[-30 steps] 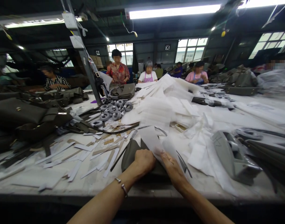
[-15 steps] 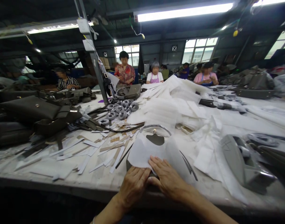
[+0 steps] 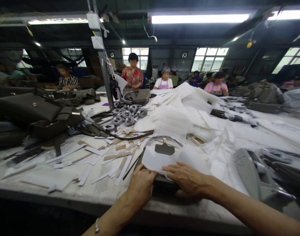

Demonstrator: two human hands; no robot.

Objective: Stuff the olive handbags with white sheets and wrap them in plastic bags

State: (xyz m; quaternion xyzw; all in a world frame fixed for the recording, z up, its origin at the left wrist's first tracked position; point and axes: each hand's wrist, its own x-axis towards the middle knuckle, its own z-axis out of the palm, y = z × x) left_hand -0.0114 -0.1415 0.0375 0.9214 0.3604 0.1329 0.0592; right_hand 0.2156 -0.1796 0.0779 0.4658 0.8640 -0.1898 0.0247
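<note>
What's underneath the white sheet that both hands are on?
What looks like a dark bag: its left and near edges show past the sheet, and a tab with a metal clasp at the far side. The sheet covers the rest.

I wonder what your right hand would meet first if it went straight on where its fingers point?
Probably the left hand, close ahead across the white sheet, though depth is unclear and the right hand might just pass its knuckles.

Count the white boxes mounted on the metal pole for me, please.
2 in view: the upper box near the ceiling lights, and the lower box just beneath it on the pole. Others may be hidden behind.
</note>
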